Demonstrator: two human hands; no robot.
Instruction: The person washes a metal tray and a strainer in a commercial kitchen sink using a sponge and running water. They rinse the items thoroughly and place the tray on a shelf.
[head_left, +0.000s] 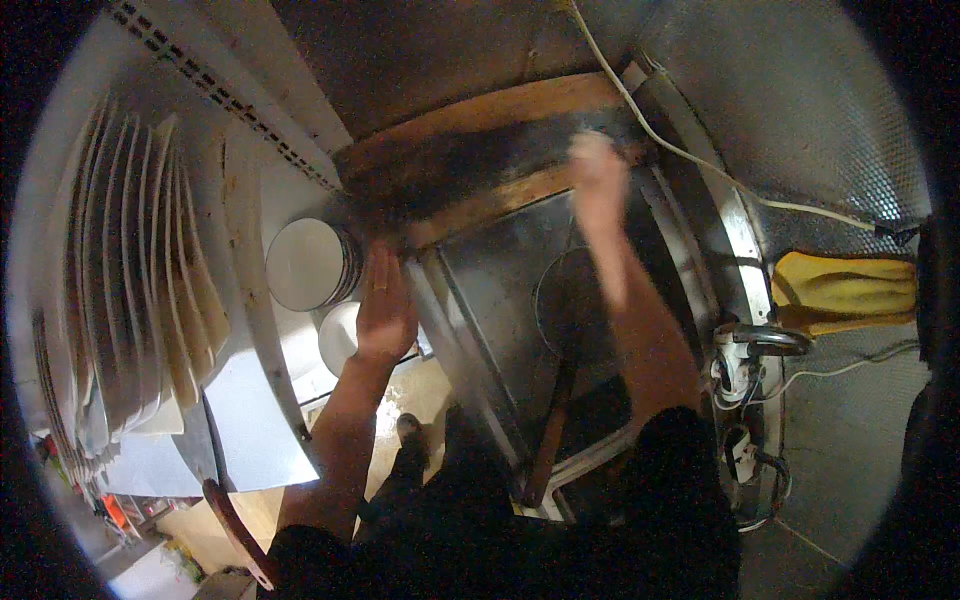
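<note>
A long dark board (480, 161) with wood-coloured edges lies across the far side of a metal basin or frame (495, 292). My left hand (386, 311) is at the board's left end, fingers stretched forward; whether they grip it is unclear. Farther right, my right hand (602, 176) is blurred by motion over the board. Something pale shows at its fingertips, but I cannot tell what it is. Below my right forearm sits a round pan-like tool (555, 300), partly hidden, with a long brown handle (551, 439) pointing towards me.
Plates (135, 285) stand in a row at left, beside a large knife (238, 529). Round white dishes (306, 262) are stacked near my left hand. A yellow cloth or glove (847, 292) hangs at right. A pale cable (675, 154) crosses the metal wall. Taps or fittings (739, 360) stick out.
</note>
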